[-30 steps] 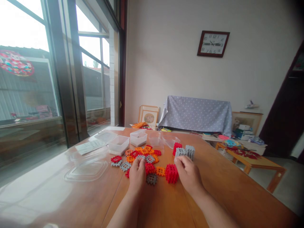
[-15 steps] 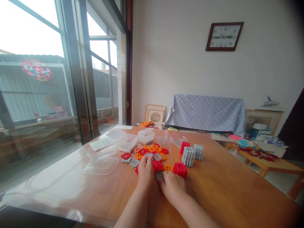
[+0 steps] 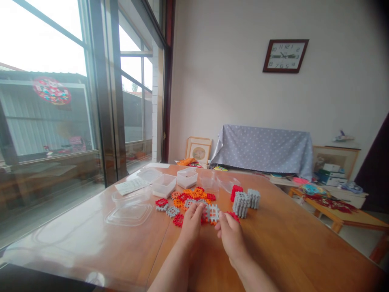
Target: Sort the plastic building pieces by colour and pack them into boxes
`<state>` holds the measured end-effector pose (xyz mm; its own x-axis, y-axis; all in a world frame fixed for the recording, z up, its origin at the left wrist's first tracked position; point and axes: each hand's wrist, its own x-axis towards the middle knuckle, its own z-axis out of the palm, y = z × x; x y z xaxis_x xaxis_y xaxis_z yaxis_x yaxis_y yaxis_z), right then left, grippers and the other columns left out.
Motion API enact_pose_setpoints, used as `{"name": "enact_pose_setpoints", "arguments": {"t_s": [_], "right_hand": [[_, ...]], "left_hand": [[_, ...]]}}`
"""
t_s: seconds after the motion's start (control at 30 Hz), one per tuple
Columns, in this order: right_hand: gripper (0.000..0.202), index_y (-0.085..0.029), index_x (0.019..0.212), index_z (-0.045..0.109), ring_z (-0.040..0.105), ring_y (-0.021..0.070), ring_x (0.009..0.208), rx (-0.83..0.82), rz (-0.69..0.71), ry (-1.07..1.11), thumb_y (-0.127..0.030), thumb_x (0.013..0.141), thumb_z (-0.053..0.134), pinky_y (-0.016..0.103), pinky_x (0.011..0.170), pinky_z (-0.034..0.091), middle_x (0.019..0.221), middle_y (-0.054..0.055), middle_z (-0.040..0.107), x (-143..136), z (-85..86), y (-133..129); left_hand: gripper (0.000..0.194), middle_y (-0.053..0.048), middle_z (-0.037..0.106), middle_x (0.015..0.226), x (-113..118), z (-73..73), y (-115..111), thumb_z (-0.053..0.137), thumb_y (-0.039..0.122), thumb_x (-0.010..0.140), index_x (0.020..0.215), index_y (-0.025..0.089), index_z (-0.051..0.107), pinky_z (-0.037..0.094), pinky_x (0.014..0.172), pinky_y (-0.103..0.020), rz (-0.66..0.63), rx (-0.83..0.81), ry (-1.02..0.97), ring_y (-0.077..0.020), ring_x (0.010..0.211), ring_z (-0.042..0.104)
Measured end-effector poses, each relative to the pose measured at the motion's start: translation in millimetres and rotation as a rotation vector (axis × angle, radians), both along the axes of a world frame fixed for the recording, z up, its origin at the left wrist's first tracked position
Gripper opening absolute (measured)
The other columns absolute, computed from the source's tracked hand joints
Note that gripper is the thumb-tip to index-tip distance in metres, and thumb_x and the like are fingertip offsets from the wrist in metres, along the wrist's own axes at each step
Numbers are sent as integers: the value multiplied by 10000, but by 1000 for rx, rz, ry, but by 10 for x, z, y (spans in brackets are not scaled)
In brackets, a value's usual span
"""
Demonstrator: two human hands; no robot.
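Note:
Between my two hands a grey square interlocking tile (image 3: pixel 212 213) with a windowed middle is held up, its face towards me. My right hand (image 3: pixel 232 237) pinches it by its right edge with thumb and fingers. At the tile's left side, the thumb and forefinger of my left hand (image 3: pixel 192 221) are pinched together on grey plastic; whether it is the same tile or a second one I cannot tell. Just beyond the hands lies a loose pile of orange tiles (image 3: pixel 189 192), red tiles (image 3: pixel 178 220) and grey tiles (image 3: pixel 172 211). My right hand partly hides a red stack (image 3: pixel 234 217).
Stacked grey tiles (image 3: pixel 241 205) and a red stack (image 3: pixel 235 192) stand to the right. Clear plastic boxes (image 3: pixel 164 185) stand behind the pile. A clear lid (image 3: pixel 129 214) and a printed sheet (image 3: pixel 131 185) lie to the left on the wooden table (image 3: pixel 291 243).
My right hand has lifted a grey tile from the near side of the pile and turned its face towards me. My left hand has drawn back from the pile, slightly rightward, towards it.

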<state>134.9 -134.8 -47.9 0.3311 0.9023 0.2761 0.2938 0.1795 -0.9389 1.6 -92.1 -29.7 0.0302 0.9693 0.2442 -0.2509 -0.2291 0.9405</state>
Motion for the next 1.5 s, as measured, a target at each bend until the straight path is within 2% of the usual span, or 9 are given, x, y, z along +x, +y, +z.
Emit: {"name": "enact_pose_setpoints", "arguments": {"t_s": [0.2, 0.33, 0.4, 0.5, 0.7, 0.8, 1.07, 1.3, 1.5], "right_hand": [[529, -194, 951, 662, 640, 195, 629, 35, 29, -94, -659, 969, 409, 299, 592, 506, 794, 63, 706, 138, 66, -48], [579, -208, 1403, 553, 620, 291, 1191, 204, -10, -505, -497, 903, 604, 426, 1021, 506, 1350, 136, 623, 299, 305, -126], [637, -243, 1440, 538, 507, 305, 1348, 231, 67, -694, -401, 840, 681, 460, 1151, 407, 1462, 111, 553, 346, 433, -154], [592, -267, 1372, 611, 536, 289, 1304, 178, 207, -831, -284, 789, 710, 443, 1150, 407, 1391, 81, 620, 360, 579, -187], [495, -249, 1296, 664, 595, 251, 1208, 162, 256, -754, -251, 801, 672, 387, 1086, 448, 1298, 74, 676, 562, 676, -67], [517, -213, 1312, 657, 558, 259, 1275, 163, 176, -696, -289, 800, 672, 403, 1136, 392, 1350, 90, 652, 906, 739, 170], [569, -220, 1289, 700, 636, 258, 1165, -60, 97, -606, -252, 721, 702, 356, 1035, 458, 1262, 71, 722, 1725, 947, 741], [553, -178, 1269, 710, 675, 257, 1141, -55, 180, -515, -249, 720, 687, 357, 1014, 499, 1234, 70, 746, 1866, 832, 878], [580, -191, 1345, 652, 549, 273, 1348, 44, 143, -429, -318, 779, 658, 422, 1154, 386, 1417, 86, 637, 1901, 831, 800]], "left_hand": [[367, 48, 569, 617, 8, 26, -29, 794, 433, 700, 919, 175, 652, 343, 555, -216, -147, -96, -99, -89, 539, 458], [330, 47, 568, 630, 3, 16, -7, 783, 404, 717, 910, 173, 648, 347, 563, -217, -176, -101, -96, -87, 550, 464], [326, 39, 583, 655, 11, 11, -1, 787, 399, 715, 910, 173, 654, 355, 568, -220, -203, -104, -90, -87, 555, 473], [318, 31, 595, 684, 27, -4, 7, 799, 388, 717, 906, 171, 664, 359, 569, -220, -264, -113, -100, -80, 556, 471], [360, -22, 669, 810, 48, -4, 3, 788, 437, 769, 968, 167, 658, 411, 614, -226, -296, -124, -108, -101, 638, 554], [374, -46, 705, 871, 48, 19, -1, 765, 475, 788, 969, 172, 644, 425, 641, -229, -209, -111, -63, -117, 682, 588], [441, -30, 692, 762, 25, 11, 80, 748, 590, 728, 867, 187, 634, 425, 573, -240, 82, -95, 1, -153, 626, 592], [421, -20, 676, 727, 31, -62, 164, 773, 558, 713, 834, 183, 624, 430, 565, -235, 128, -115, -63, -139, 598, 586], [442, -36, 694, 793, -7, -45, 154, 768, 568, 730, 891, 172, 655, 467, 632, -257, 159, -97, -55, -151, 652, 609]]}}
